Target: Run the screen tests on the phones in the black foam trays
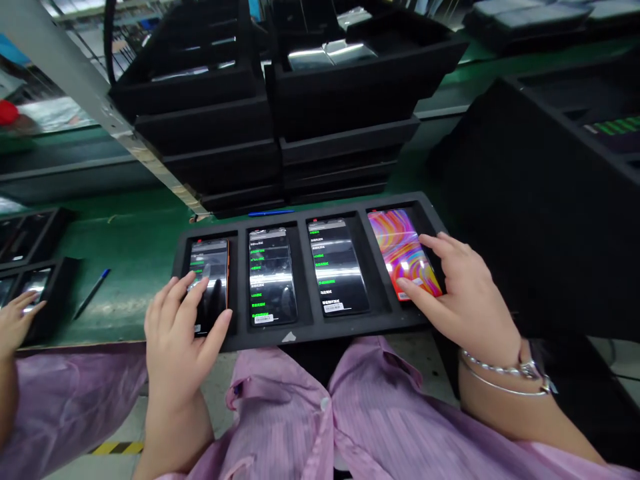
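Note:
A black foam tray (305, 332) lies on the green bench in front of me, with several phones side by side in its slots. My left hand (177, 333) rests over the leftmost phone (210, 270), fingers spread, the index fingertip touching its dark screen. My right hand (460, 293) lies on the rightmost phone (403, 250), whose screen shows bright swirling colours; thumb and fingers are apart, touching its lower and right edges. The two middle phones (271, 277) (337, 267) show dark screens with green text.
Stacks of black trays (200, 113) (350, 87) stand right behind the tray, and a tall black stack (540, 200) is at the right. Another person's hand (15, 320) touches a phone in a tray (47, 293) at the left. A blue pen (93, 292) lies on the bench.

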The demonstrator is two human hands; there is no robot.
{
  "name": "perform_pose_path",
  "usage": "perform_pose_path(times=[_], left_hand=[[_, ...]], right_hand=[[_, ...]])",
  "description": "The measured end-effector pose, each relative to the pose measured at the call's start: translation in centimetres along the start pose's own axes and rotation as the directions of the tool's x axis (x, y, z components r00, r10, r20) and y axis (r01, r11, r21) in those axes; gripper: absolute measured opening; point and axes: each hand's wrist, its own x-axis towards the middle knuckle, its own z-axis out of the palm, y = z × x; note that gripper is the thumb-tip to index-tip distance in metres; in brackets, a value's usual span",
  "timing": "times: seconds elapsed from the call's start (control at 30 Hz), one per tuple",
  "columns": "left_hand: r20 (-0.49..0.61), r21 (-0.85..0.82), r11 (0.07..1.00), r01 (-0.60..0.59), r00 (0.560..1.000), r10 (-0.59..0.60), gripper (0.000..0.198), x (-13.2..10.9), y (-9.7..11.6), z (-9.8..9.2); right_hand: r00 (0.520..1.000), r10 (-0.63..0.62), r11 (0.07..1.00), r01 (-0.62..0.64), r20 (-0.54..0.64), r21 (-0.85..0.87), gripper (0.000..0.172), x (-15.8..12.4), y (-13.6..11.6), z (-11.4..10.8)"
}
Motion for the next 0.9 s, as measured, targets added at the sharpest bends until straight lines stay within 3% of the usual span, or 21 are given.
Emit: perform_pose_path(times=[0.2,0.33,0.47,0.7,0.83,0.9], left_hand=[[0.001,0.026,1.000,-0.011,1.000,0.011,0.057,0.0,0.3,0.0],[-0.005,0.032,0.999,-0.016,1.000,0.016,0.056,0.0,0.3,0.0],[0.008,0.033,0.999,-0.018,1.000,0.018,0.056,-0.1,0.2,0.0],[0.005,0.048,0.998,-0.027,1.000,0.027,0.052,0.0,0.2,0.0],[0.009,0.085,0.996,-0.030,1.000,0.029,0.049,0.0,0.2,-0.1],[0.012,0.113,0.993,-0.033,0.999,0.032,0.047,0.0,0.2,-0.2]], right_hand=[[0.996,-0.014,0.997,0.020,-0.091,0.069,0.039,0.0,-0.3,0.0],[0.990,-0.009,0.996,0.022,-0.140,0.090,0.032,-0.3,-0.6,0.1],[0.994,-0.028,0.996,0.037,-0.109,0.080,0.038,-0.4,-0.5,0.0],[0.991,-0.088,0.992,0.077,0.105,0.100,0.071,1.3,0.4,0.1],[0.989,-0.086,0.991,0.072,0.124,0.117,0.067,3.0,0.8,0.9],[0.994,-0.075,0.988,0.064,0.074,0.144,0.060,3.3,0.6,1.0]])
